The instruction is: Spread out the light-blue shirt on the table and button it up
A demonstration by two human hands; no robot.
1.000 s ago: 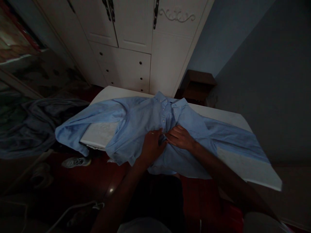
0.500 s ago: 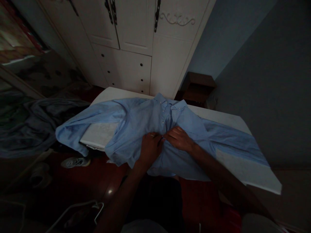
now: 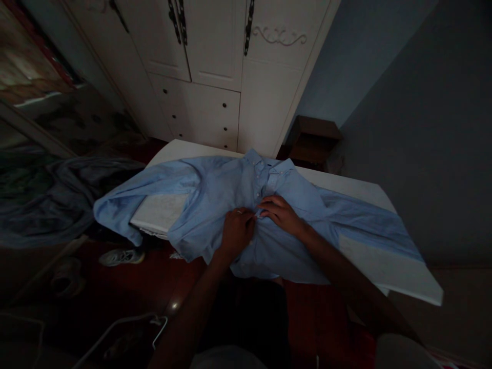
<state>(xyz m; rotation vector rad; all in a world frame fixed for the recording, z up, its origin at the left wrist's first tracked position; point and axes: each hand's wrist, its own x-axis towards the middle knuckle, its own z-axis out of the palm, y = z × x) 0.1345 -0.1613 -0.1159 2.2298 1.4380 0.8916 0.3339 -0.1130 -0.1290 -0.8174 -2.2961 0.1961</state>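
Note:
A light blue button-up shirt [image 3: 215, 192] lies front up on a white table [image 3: 388, 269], collar away from me, sleeves spread to both sides. My left hand [image 3: 235, 233] and my right hand [image 3: 280, 214] meet at the button line in the middle of the shirt. Both hands have their fingers pinched on the shirt's front edges. The left sleeve hangs over the table's left edge.
A white wardrobe with drawers [image 3: 215, 77] stands behind the table. A dark wooden stand [image 3: 313, 138] is at the back right. Dark grey cloth [image 3: 46, 200] is heaped at the left. A shoe [image 3: 120, 256] and a white hanger [image 3: 126, 328] lie on the red floor.
Both hands have slid slightly up the button line toward the collar, staying pinched together on the shirt. The view shifted a little.

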